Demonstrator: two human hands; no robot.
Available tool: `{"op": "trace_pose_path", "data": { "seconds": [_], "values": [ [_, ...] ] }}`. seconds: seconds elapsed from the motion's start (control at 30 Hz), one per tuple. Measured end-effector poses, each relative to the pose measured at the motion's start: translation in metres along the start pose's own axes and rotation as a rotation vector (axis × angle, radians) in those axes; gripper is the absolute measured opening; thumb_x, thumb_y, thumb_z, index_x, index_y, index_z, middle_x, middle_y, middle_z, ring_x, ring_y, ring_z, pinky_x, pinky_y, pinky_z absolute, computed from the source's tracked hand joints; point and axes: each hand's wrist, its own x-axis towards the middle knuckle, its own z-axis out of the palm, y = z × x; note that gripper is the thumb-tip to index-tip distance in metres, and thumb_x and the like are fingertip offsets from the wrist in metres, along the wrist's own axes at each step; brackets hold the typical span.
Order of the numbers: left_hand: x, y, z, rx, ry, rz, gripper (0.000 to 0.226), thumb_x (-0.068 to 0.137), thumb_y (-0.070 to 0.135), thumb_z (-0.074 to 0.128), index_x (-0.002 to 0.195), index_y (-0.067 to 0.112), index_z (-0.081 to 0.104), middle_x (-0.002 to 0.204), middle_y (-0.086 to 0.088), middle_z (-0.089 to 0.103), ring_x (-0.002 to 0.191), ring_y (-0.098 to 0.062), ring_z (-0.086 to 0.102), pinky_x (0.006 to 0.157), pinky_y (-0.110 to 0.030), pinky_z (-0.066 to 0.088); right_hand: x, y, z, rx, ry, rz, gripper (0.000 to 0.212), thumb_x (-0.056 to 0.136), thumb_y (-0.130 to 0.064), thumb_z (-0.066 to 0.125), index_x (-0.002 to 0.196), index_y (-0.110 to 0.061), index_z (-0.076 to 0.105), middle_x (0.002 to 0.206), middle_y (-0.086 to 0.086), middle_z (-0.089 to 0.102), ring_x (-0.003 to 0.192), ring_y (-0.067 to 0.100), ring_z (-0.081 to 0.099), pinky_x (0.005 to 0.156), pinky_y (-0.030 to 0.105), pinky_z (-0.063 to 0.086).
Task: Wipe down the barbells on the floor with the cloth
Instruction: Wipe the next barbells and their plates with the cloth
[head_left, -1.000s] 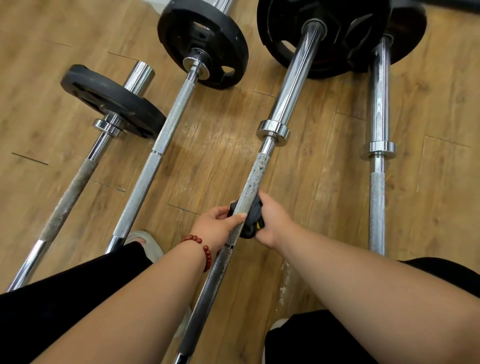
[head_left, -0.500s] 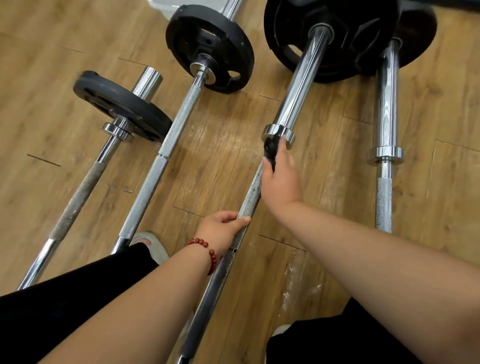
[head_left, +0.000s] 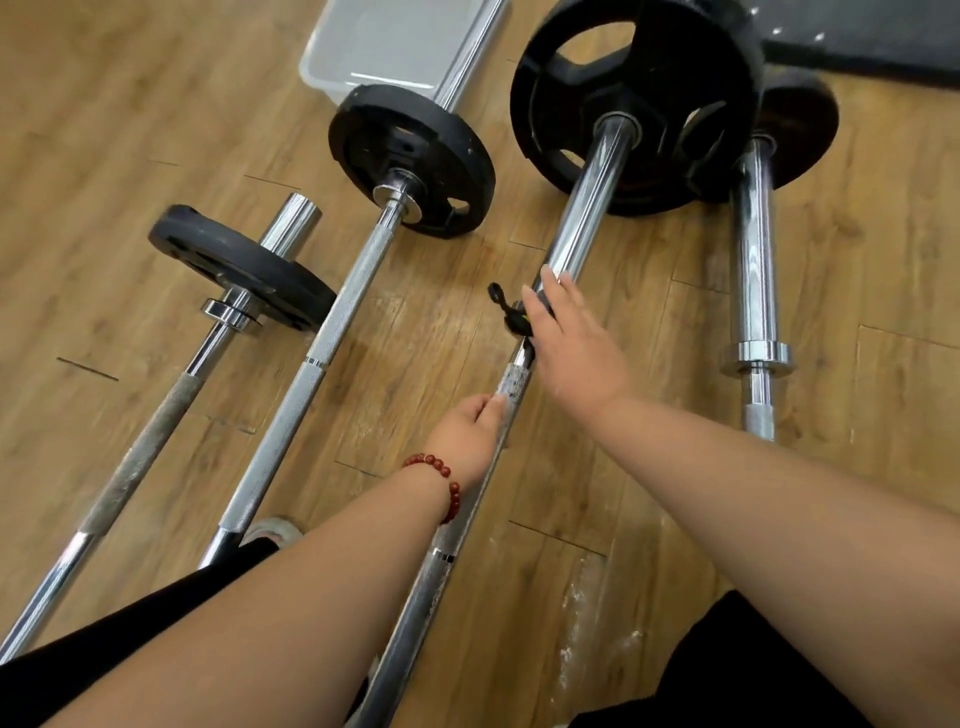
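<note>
Head view looks down on four barbells lying side by side on a wooden floor (head_left: 104, 114). The right hand (head_left: 566, 343) lies on the third barbell (head_left: 587, 208), at the point where its knurled shaft meets the smooth chrome sleeve. Its fingers (head_left: 551, 278) sit close together over the bar with the thumb on the near side, and they clasp the black cloth (head_left: 511, 318) against the metal. A loose end of the cloth sticks out just left of the thumb.

Below those fingers on the same bar, the left hand (head_left: 467, 431) has its fingers curled round the speckled knurling. A red bead bracelet (head_left: 448, 475) circles that wrist. Beyond the right fingers, the sleeve runs up into a large black plate (head_left: 675, 78).

Well left of both hands lie the leftmost barbell (head_left: 156, 415) and the second barbell (head_left: 337, 322), each with a smaller black plate. Right of the fingers lies the fourth barbell (head_left: 753, 249). A clear plastic bin (head_left: 395, 41) sits far beyond the second bar. White dust (head_left: 576, 634) marks the floor beneath the right forearm.
</note>
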Motion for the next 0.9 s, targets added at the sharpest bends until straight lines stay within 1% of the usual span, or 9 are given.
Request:
{"op": "trace_pose_path", "data": {
  "seconds": [0.1,0.23,0.37,0.47,0.57,0.63,0.77,0.83,0.9],
  "values": [
    [0.014,0.003,0.013,-0.044,0.011,0.063,0.034,0.102,0.039,0.033,0.109,0.015,0.056,0.089,0.001,0.061,0.067,-0.012,0.057,0.066,-0.03,0.052,-0.008,0.007,0.006,-0.079,-0.005,-0.129,0.069,0.098,-0.006,0.044,0.154,-0.014,0.006,0.161,0.007,-0.005,0.148,0.024,-0.006,0.116,0.035,0.02],
    [0.02,-0.009,0.018,-0.002,0.066,0.107,0.033,0.101,0.042,0.033,0.108,0.019,0.056,0.076,0.007,0.058,0.056,-0.01,0.053,0.056,-0.025,0.046,0.024,0.002,0.004,-0.266,0.056,-0.237,0.063,0.099,-0.017,0.041,0.153,-0.01,0.008,0.161,0.011,0.003,0.148,0.027,0.001,0.118,0.037,0.004],
    [0.024,-0.013,0.018,0.006,0.079,0.117,0.036,0.1,0.044,0.034,0.112,0.02,0.057,0.074,0.008,0.058,0.059,-0.01,0.053,0.058,-0.026,0.045,0.043,-0.004,0.006,-0.321,0.002,-0.3,0.064,0.097,-0.021,0.047,0.152,-0.013,0.016,0.161,0.008,0.01,0.147,0.027,0.011,0.118,0.041,0.019],
    [0.024,-0.014,0.018,0.032,0.081,0.126,0.033,0.099,0.047,0.035,0.098,0.023,0.057,0.067,0.01,0.056,0.058,-0.01,0.053,0.058,-0.027,0.045,0.02,0.034,0.011,-0.295,0.054,-0.463,0.064,0.09,-0.015,0.06,0.147,-0.007,0.032,0.156,0.015,0.024,0.144,0.035,0.021,0.115,0.047,0.027],
    [0.024,-0.014,0.02,0.033,0.09,0.141,0.03,0.098,0.048,0.035,0.085,0.027,0.053,0.073,0.003,0.062,0.064,-0.019,0.06,0.063,-0.038,0.052,0.013,0.053,0.018,-0.302,0.121,-0.534,0.064,0.083,-0.012,0.069,0.141,-0.005,0.043,0.151,0.018,0.034,0.139,0.04,0.029,0.11,0.051,0.034],
    [0.023,-0.014,0.021,0.039,0.087,0.143,0.03,0.098,0.047,0.036,0.086,0.026,0.053,0.075,0.0,0.063,0.065,-0.02,0.06,0.064,-0.04,0.052,0.027,0.035,0.012,-0.382,0.07,-0.541,0.061,0.083,-0.019,0.07,0.138,-0.007,0.048,0.151,0.015,0.036,0.139,0.038,0.032,0.108,0.051,0.038],
    [0.022,-0.014,0.018,0.036,0.07,0.112,0.033,0.099,0.045,0.035,0.096,0.02,0.056,0.07,0.001,0.058,0.06,-0.016,0.054,0.056,-0.029,0.042,0.05,-0.002,-0.003,-0.44,-0.111,-0.464,0.052,0.096,-0.027,0.049,0.146,-0.02,0.036,0.159,0.001,0.02,0.145,0.028,0.018,0.116,0.045,0.023],
    [0.023,-0.014,0.017,0.028,0.063,0.1,0.04,0.098,0.048,0.034,0.11,0.017,0.057,0.083,-0.004,0.063,0.073,-0.022,0.06,0.06,-0.028,0.042,0.041,0.007,-0.003,-0.406,-0.114,-0.464,0.052,0.094,-0.025,0.054,0.144,-0.02,0.04,0.159,0.003,0.021,0.146,0.03,0.016,0.116,0.047,0.023],
    [0.023,-0.015,0.018,0.012,0.056,0.115,0.037,0.098,0.048,0.035,0.108,0.02,0.056,0.091,-0.005,0.065,0.081,-0.024,0.063,0.065,-0.032,0.049,0.023,0.027,0.0,-0.345,-0.045,-0.492,0.057,0.085,-0.018,0.067,0.139,-0.016,0.048,0.156,0.009,0.027,0.143,0.036,0.022,0.111,0.052,0.032]
  ]
}}
